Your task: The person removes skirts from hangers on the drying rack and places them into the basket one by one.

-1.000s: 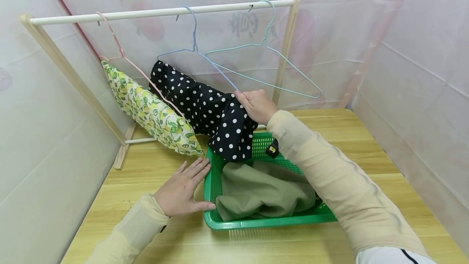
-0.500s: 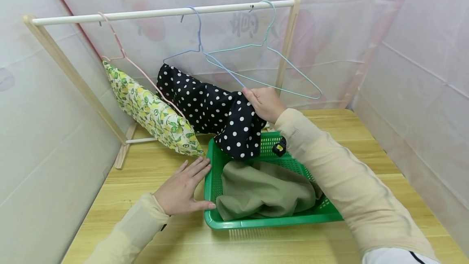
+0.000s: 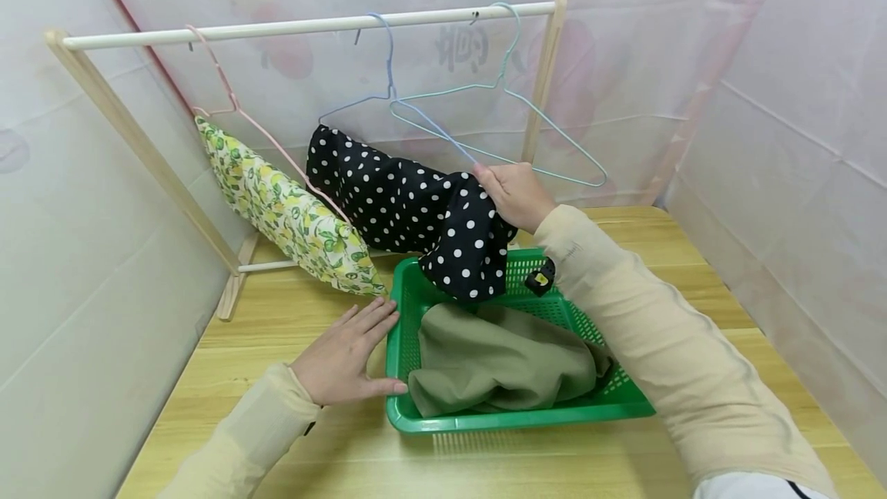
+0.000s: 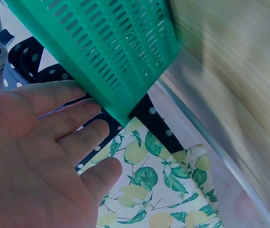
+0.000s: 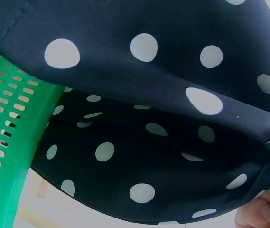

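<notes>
My right hand [image 3: 516, 195] pinches the right end of the blue hanger [image 3: 430, 118] together with the black polka-dot cloth [image 3: 388, 195] draped over its lower bar. In the right wrist view the folds of that cloth [image 5: 139, 142] fill most of the picture, fingertips at the lower right. My left hand [image 3: 346, 356] lies with fingers spread, touching the left rim of the green basket [image 3: 520, 418]. An olive-green cloth [image 3: 506, 360] lies crumpled in the basket. Seen from the left wrist, straight fingers rest by the basket's wall [image 4: 111, 42].
A lemon-print cloth [image 3: 284, 210] hangs on the pink hanger [image 3: 225, 87] at the left. At the right, a bare mint-green hanger [image 3: 513, 83] hangs from the white rail [image 3: 298, 27]. The rack's wooden posts [image 3: 145, 152] stand on the wooden table [image 3: 229, 376], with fabric walls around.
My right hand has moved right, drawing the blue hanger and polka-dot cloth along the rail toward the mint-green hanger. The left hand stays at the basket rim.
</notes>
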Tool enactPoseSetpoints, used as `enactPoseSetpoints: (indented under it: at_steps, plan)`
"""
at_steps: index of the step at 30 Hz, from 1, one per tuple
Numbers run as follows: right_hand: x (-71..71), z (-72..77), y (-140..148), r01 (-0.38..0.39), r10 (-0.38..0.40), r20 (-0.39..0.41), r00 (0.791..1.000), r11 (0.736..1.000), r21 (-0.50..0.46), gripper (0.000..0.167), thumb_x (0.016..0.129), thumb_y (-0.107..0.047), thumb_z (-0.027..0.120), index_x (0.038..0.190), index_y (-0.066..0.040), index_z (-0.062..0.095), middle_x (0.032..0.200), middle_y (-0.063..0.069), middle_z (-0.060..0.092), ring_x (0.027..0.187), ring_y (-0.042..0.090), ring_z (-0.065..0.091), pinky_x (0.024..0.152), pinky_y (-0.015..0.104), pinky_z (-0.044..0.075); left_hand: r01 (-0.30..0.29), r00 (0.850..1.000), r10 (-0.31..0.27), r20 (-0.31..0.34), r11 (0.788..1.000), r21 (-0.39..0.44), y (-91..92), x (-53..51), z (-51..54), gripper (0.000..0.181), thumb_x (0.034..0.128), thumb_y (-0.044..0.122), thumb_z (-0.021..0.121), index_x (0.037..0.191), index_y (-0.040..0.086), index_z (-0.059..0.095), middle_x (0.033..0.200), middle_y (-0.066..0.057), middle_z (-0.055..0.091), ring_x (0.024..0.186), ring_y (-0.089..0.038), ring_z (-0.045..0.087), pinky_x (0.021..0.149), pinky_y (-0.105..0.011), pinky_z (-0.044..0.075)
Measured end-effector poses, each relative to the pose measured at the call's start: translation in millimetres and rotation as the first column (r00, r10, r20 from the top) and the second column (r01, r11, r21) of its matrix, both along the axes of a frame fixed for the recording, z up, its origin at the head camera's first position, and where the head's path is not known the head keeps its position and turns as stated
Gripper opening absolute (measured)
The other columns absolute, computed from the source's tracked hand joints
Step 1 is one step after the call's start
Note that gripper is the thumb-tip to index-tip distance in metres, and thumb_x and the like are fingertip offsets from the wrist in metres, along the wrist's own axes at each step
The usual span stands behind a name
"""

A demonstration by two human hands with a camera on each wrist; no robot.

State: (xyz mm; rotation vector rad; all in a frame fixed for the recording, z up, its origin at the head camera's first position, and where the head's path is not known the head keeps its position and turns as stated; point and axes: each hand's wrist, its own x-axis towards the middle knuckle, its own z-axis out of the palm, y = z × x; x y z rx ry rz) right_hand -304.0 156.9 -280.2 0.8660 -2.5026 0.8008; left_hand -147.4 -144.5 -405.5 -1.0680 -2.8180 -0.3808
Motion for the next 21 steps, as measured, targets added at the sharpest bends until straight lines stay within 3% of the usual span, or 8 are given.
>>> enactPoseSetpoints:
  at_steps: [4, 7, 9, 11, 18, 21]
  plan:
    - [0.3, 0.9, 8.1, 0.004, -0.004, -0.014, 1.000, 1.000, -0.006, 0.041, 0.104, -0.024, 0.041, 0.093, -0.004, 0.075, 0.096, 0.012, 0.072, 0.096, 0.025, 0.068, 0.083, 0.040, 0.052, 0.007, 1.000, -0.007, -0.011, 1.000, 0.011, 0.5, 0.6, 0.7, 0.098, 0.0758, 0.069, 0.065, 0.141, -0.001, 0.044, 0.150, -0.017, 0.035, 0.140, -0.032, 0.030, 0.108, -0.056, 0.028]
    - [0.0, -0.1, 12.3, 0.007, -0.007, -0.033, 0.999, 1.000, -0.002, 0.046, 0.104, -0.024, 0.040, 0.071, -0.006, 0.066, 0.071, 0.008, 0.065, 0.073, 0.021, 0.065, 0.070, 0.034, 0.051, 0.011, 1.000, -0.010, -0.022, 1.000, 0.016, 0.8, 0.6, 0.3, 0.098, 0.0756, 0.069, 0.066, 0.141, -0.002, 0.044, 0.149, -0.018, 0.036, 0.139, -0.033, 0.031, 0.107, -0.056, 0.029]
    - [0.5, -0.6, 14.7, 0.013, -0.013, -0.036, 0.999, 1.000, -0.007, 0.049, 0.104, -0.025, 0.040, 0.059, -0.010, 0.050, 0.056, 0.002, 0.048, 0.056, 0.018, 0.051, 0.058, 0.031, 0.043, 0.008, 1.000, -0.008, -0.019, 1.000, 0.015, 0.7, 0.3, 0.1, 0.098, 0.0756, 0.069, 0.065, 0.141, -0.001, 0.044, 0.150, -0.018, 0.036, 0.139, -0.033, 0.031, 0.108, -0.056, 0.028]
    - [1.6, -0.3, 17.6, 0.018, -0.018, -0.019, 1.000, 1.000, -0.018, 0.051, 0.105, -0.027, 0.039, 0.056, -0.014, 0.037, 0.053, -0.001, 0.031, 0.050, 0.019, 0.036, 0.052, 0.030, 0.033, 0.006, 1.000, -0.006, -0.017, 1.000, 0.008, 0.6, -0.1, -0.2, 0.099, 0.0759, 0.070, 0.064, 0.142, -0.001, 0.043, 0.150, -0.017, 0.035, 0.139, -0.032, 0.031, 0.108, -0.056, 0.028]
    - [2.7, 0.7, 28.7, 0.019, -0.020, -0.005, 1.000, 0.997, -0.077, 0.053, 0.104, -0.029, 0.040, 0.054, -0.014, 0.039, 0.052, -0.001, 0.041, 0.053, 0.016, 0.042, 0.054, 0.026, 0.037, 0.006, 1.000, -0.006, -0.006, 1.000, -0.006, 1.0, -0.4, 0.1, 0.100, 0.0761, 0.071, 0.063, 0.142, -0.001, 0.042, 0.151, -0.018, 0.034, 0.140, -0.032, 0.029, 0.109, -0.055, 0.027]
    - [2.8, 1.4, 33.1, 0.010, -0.012, -0.022, 1.000, 0.996, -0.088, 0.053, 0.104, -0.028, 0.041, 0.053, -0.014, 0.039, 0.050, -0.001, 0.036, 0.051, 0.017, 0.039, 0.052, 0.026, 0.034, 0.006, 1.000, -0.006, -0.007, 1.000, -0.007, 1.3, -0.6, 0.4, 0.100, 0.0763, 0.071, 0.063, 0.142, -0.001, 0.042, 0.151, -0.018, 0.034, 0.140, -0.032, 0.029, 0.109, -0.055, 0.027]
